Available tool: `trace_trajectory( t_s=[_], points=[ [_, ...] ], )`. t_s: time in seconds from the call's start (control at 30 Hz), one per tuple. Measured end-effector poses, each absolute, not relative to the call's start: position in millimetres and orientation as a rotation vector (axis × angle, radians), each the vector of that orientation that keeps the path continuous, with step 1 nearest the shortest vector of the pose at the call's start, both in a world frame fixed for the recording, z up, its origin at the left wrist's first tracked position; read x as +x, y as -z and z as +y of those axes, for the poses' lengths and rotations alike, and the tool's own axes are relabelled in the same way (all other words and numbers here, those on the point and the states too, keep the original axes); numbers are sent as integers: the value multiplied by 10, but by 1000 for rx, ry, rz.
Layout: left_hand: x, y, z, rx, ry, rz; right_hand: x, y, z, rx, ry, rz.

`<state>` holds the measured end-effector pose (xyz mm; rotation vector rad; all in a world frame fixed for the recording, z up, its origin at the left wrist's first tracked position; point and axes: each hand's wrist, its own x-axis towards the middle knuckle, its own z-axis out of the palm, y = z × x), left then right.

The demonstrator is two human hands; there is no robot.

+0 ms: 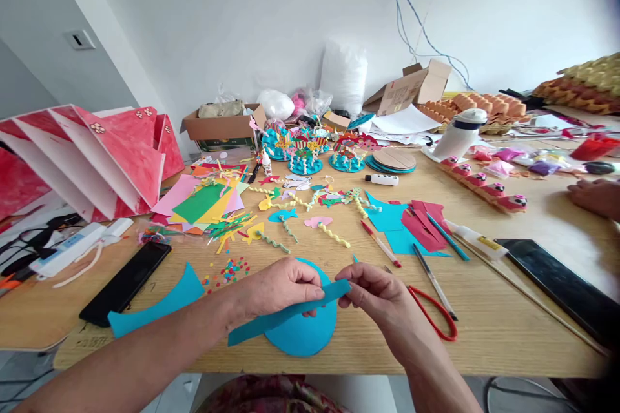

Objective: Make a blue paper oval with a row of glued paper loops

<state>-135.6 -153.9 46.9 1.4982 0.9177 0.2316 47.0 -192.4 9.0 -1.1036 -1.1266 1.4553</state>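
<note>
Both my hands hold a long blue paper strip (285,316) just above a blue paper disc (303,332) lying near the table's front edge. My left hand (278,287) pinches the strip near its middle, fingers closed. My right hand (380,297) pinches the strip's right end between thumb and fingers. The strip slants down to the left. Red-handled scissors (433,313) lie on the table just right of my right hand.
A curved blue paper offcut (159,306) and a black phone (126,281) lie at left. Pens, blue and red cut paper (411,226), coloured sheets and finished paper crafts (310,151) fill the middle. Another person's hand (595,197) rests at far right, near a dark tablet (557,281).
</note>
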Motion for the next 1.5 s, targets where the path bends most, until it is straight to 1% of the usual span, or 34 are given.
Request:
trace_trajectory(
  t_s=[0.3, 0.6, 0.77, 0.83, 0.93, 1.07, 1.13, 1.3, 1.5],
  points=[
    [-1419, -487, -1518, 1557, -171, 827, 486, -86, -1970, -997, -1387, -1200],
    [-1455, -463, -1480, 1490, -75, 800, 435, -34, -2016, -955, -1441, -1076],
    [-1475, -474, -1454, 1600, -46, 771, 521, -9, -1993, -926, -1471, -1176],
    [-1466, -504, -1446, 1692, -24, 796, 585, -72, -1971, -957, -1435, -1311],
    [-1434, -566, -1432, 1854, 22, 865, 622, -232, -1940, -1128, -1296, -1579],
    [-1391, -627, -1405, 2010, 59, 862, 512, -403, -1910, -1360, -1137, -1944],
    [-1385, -632, -1385, 2029, 70, 848, 440, -427, -1894, -1416, -1097, -2024],
    [-1483, -587, -1304, 1915, 112, 822, 430, -376, -1865, -1464, -1111, -1975],
    [-1802, -586, -1207, 1811, 101, 896, 735, -224, -1893, -1496, -1123, -1797]
  ],
)
